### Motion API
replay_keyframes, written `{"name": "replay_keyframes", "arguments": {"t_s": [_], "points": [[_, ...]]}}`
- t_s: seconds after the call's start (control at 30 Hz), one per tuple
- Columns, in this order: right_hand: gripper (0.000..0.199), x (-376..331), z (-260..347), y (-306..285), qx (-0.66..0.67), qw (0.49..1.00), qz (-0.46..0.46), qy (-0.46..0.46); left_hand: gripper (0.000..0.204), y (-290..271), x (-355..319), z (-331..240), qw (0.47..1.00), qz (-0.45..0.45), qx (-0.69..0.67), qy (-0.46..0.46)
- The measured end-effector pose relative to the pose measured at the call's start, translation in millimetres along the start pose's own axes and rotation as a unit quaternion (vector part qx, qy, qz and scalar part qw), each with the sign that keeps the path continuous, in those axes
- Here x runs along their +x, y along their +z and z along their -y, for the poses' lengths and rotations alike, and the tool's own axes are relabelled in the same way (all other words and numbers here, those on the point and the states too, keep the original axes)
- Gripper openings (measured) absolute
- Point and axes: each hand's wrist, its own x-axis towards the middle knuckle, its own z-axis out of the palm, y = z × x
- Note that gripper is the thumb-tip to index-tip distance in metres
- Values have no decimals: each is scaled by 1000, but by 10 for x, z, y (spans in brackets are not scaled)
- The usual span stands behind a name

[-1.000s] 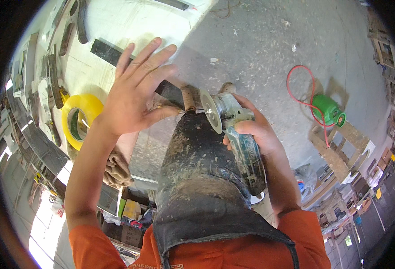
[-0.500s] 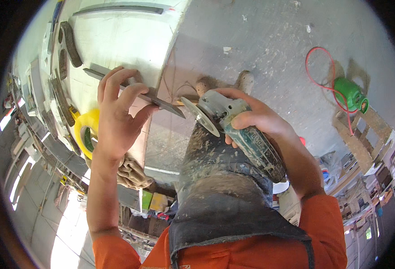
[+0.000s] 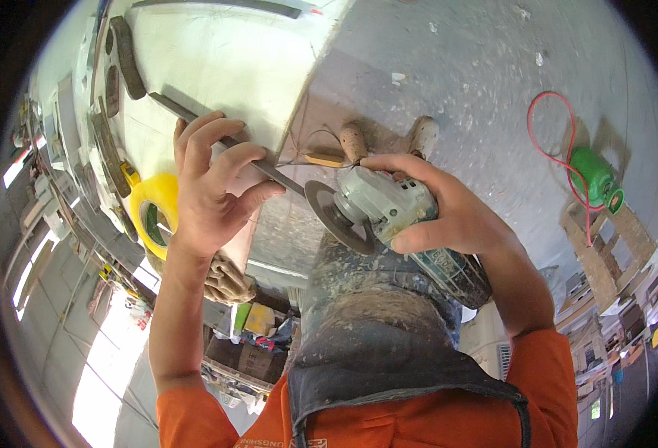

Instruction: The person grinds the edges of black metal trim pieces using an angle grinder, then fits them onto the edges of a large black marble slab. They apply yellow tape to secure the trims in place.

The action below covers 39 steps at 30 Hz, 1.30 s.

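Strip [image 3: 281,178] end at disc [image 3: 330,211], contact unclear.
I see it slant from upper left to centre, left hand [image 3: 213,187] pinching it, right hand [image 3: 452,205] gripping the grinder [image 3: 397,201].

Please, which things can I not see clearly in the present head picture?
Head view:
Dark strip, middle: partly hidden by left hand.
Right hand, some fingers: hidden by angle grinder.
Orange shirt: cut off by lower edge.
Small goods, far right: too small, blurred.
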Motion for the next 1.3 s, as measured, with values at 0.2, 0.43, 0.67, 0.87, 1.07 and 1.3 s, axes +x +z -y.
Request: {"name": "replay_keyframes", "arguments": {"t_s": [0.2, 0.43, 0.67, 0.87, 1.07, 1.3], "points": [[93, 29, 21, 15, -41, 999, 23, -23, 54, -9, 17, -16, 1000, -2, -3, -3], [88, 80, -54, -6, -90, 993, 14, -71, 55, -1, 15, -18, 1000, -3, -2, -8], [89, 93, -16, 12, -117, 991, -4, -63, 55, 5, 24, -42, 1000, -7, 4, -10], [87, 140, 74, 21, -130, 989, -5, -70, 58, -5, 38, -17, 1000, -6, 16, 15], [88, 245, 52, -14, -147, 987, -8, -70, 55, 1, 32, -14, 1000, -10, -4, 6], [86, 224, 67, -101, -104, 994, -24, -26, 60, -28, 31, -7, 999, -4, 31, 26]]}}
